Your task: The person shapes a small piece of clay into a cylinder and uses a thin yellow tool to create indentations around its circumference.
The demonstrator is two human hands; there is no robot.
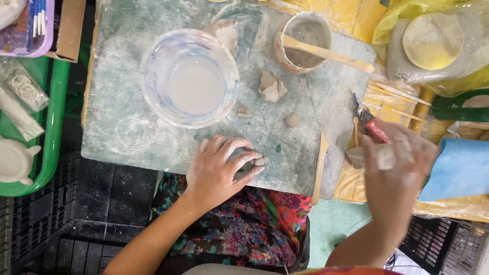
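Clay-smeared grey-green work board [153,137] holds a clear plastic bowl of cloudy water [189,77] at its far side. Left hand [219,170] pinches a small grey clay lump [259,161] at the near edge. Right hand [395,163], blurred, hovers near red-handled pliers [372,125]; grip unclear.

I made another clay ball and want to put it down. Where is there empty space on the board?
The board is bare along its left edge beside the water bowl, and in the strip between the bowl and the left hand. It is crowded right of the bowl: clay lumps, a small ball, the cup with its stick, and tools by the right hand.
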